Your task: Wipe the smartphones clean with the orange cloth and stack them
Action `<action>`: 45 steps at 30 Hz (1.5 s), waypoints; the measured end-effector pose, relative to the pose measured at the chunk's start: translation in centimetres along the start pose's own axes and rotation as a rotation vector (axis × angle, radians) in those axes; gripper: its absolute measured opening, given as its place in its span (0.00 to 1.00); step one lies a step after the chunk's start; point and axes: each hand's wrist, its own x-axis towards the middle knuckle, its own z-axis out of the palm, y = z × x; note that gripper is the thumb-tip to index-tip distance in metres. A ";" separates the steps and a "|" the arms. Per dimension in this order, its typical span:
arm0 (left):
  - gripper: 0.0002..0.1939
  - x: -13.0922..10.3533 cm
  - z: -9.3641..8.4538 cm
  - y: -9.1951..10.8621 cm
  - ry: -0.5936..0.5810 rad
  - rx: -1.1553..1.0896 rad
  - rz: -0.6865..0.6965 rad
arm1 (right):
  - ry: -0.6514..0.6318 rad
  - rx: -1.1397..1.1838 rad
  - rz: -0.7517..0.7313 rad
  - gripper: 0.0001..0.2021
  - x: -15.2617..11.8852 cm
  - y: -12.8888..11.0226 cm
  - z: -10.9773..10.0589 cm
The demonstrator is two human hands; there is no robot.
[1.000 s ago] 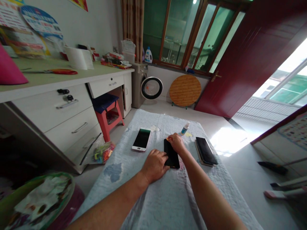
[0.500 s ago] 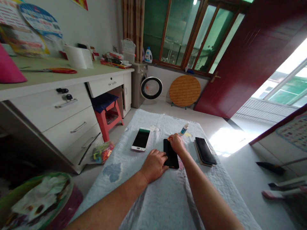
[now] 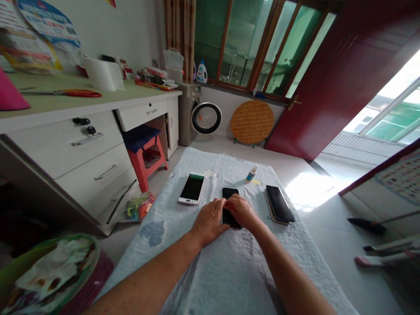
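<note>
A black smartphone (image 3: 230,192) lies face up on the cloth-covered table, its middle partly hidden by my hands. My left hand (image 3: 209,222) grips its left edge, thumb near the bottom and fingers along the side. Over the middle of the screen, my right hand (image 3: 242,210) has its fingers pinched together, close to the left fingertips; what they hold is hidden. To the left lies a white smartphone (image 3: 192,189) with a dark screen. On the right, another dark phone (image 3: 280,204) rests on top of a lighter flat thing. A small spray bottle (image 3: 251,174) stands beyond my right hand.
A light blue patterned cloth (image 3: 229,271) covers the table. Left of it are a red stool (image 3: 149,164), a bag of colourful bits (image 3: 139,206) and a waste bin (image 3: 106,267). A desk with drawers (image 3: 88,151) runs along the left wall.
My right hand has moved from the phone's top edge down to its middle, its fingers now beside my left fingertips. The orange bit seen at my right fingertips is now hidden.
</note>
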 end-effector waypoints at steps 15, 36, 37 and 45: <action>0.40 0.1 0.0 -0.5 -0.031 0.041 0.051 | 0.195 -0.013 0.233 0.09 -1.3 1.9 0.8; 0.33 0.3 0.1 -1.0 -0.032 0.052 0.088 | -0.117 0.156 -0.143 0.12 -2.4 -1.7 -0.8; 0.31 0.4 0.1 -1.0 -0.037 0.051 0.095 | -0.140 0.158 -0.152 0.12 -2.5 -1.8 -1.0; 0.21 0.4 -0.7 -1.2 -0.140 0.054 0.129 | -0.258 0.187 -0.102 0.11 -3.3 -0.9 -2.8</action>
